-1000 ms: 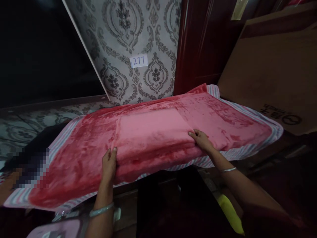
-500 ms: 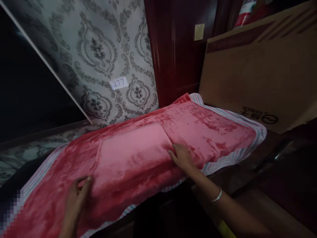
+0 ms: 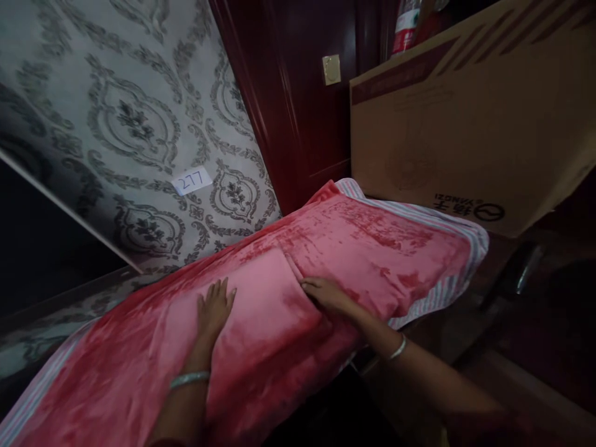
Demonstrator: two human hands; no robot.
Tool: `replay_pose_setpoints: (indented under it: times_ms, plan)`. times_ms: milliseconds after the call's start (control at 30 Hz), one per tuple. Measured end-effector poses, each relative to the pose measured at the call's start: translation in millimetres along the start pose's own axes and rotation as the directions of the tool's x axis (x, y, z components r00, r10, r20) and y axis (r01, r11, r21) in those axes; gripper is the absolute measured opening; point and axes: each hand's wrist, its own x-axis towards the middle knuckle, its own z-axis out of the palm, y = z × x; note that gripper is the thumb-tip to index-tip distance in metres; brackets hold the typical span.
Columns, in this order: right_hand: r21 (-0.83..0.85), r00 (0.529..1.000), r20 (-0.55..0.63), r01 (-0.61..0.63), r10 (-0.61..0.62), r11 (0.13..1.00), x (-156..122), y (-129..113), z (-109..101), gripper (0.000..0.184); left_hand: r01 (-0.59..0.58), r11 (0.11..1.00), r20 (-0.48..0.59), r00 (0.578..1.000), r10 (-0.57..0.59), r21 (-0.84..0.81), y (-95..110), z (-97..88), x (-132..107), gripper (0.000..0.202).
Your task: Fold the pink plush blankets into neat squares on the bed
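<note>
Left hand (image 3: 214, 313) is lying flat, fingers spread, on the folded cloth (image 3: 261, 292) atop the blanket (image 3: 395, 251); right hand (image 3: 328, 295) is touching its edge — grip unclear — likely squaring it, next calling for smoothing.

Wallpaper (image 3: 195, 81): I see a "277" slip (image 3: 192, 180) on it.
Cardboard box (image 3: 447, 136): I spot a bottle (image 3: 406, 28) above its upper edge.

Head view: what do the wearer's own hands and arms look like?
Left hand: ungloved, broad pale-green round bangle at the wrist. Right hand: ungloved, slim silver-coloured round bangle. Dark reddish fabric sleeve higher up the right arm, too dim for detail.
</note>
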Motion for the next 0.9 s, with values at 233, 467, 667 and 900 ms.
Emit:
replay_pose_setpoints:
  times_ms: [233,467,667,900]
  plan:
    - [0.197,0.993,-0.013,-0.111,0.116,0.974,81.2,-2.5,8.3,0.030,-0.010,0.999,-0.080,0.997,0.012,0.032,-5.2,25.0,-8.0,0.058]
    - [-0.107,0.993,-0.091,-0.089,0.080,0.990,137.5,3.8,31.0,0.015,0.004,0.999,-0.109,0.994,-0.010,-0.051,-11.3,28.5,-4.3,0.058]
    - [-0.243,0.956,-0.286,-0.136,0.063,0.961,149.6,18.1,26.4,0.015,-0.018,0.995,-0.137,0.991,0.004,-0.100,-17.6,34.0,-3.6,0.062]
    - [-0.366,0.951,-0.307,-0.153,0.036,0.918,144.1,26.8,19.0,0.023,-0.022,0.994,-0.140,0.990,0.006,-0.109,-21.4,38.8,-1.6,0.062]
